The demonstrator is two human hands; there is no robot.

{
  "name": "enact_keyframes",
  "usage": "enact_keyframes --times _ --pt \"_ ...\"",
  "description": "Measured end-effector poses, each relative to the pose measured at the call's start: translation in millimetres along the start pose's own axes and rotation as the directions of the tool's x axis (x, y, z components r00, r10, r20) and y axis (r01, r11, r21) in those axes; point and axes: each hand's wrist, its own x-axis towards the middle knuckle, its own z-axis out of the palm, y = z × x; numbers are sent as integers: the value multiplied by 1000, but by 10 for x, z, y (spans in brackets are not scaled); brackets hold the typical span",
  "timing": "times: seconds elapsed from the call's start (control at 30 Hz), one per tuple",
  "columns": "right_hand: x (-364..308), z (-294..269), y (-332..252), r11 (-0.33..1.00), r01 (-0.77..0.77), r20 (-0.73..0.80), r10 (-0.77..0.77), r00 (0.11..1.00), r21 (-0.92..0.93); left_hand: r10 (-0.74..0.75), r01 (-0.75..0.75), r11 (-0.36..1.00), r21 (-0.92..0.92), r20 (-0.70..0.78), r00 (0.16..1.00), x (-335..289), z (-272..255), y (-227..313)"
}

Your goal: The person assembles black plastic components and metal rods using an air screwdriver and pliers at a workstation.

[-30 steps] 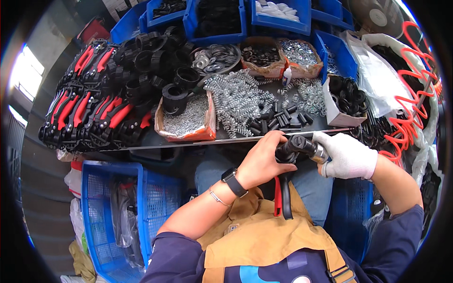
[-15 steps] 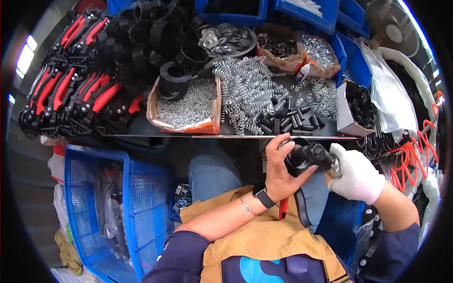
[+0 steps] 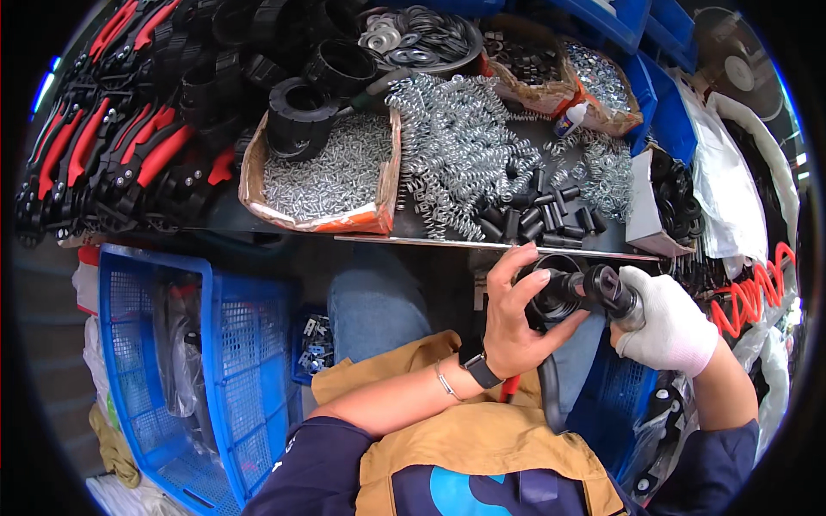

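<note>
Now your bare left hand and gloved right hand both have a closed grip on the black tool, held just below the table edge, near the springs.

The right hand is covered by a white knitted cloth glove, while the black tool gripped by both hands is seen as matt plastic or rubber. Bright, shiny metal is shown by the coiled springs and the small screws, the latter held in a torn brown cardboard box. The blue crate is made of smooth moulded plastic.
</note>
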Motion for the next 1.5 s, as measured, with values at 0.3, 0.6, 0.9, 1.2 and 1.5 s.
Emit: enact_keyframes --times 0.3,0.6,0.9,1.2,1.5 --pt "-19 -122 82 930 270 -64 -294 954 -250 -67 114 948 -298 163 984 73 -135 -134" --pt "-501 235 57 859 -56 -46 93 995 509 36 -38 997 63 32 999 22 25 69" --pt "-423 499 -244 675 -85 -94 223 970 733 62 -65 997 53 44 997 10 -11 -9" --pt "-333 338 -202 937 -87 -179 155 972 337 71 -58 995 -85 154 985 32 -105 -83" --pt "-376 -48 -124 991 130 -115 -134 984 -43 -30 31 1000 2 257 966 59 -180 -61"
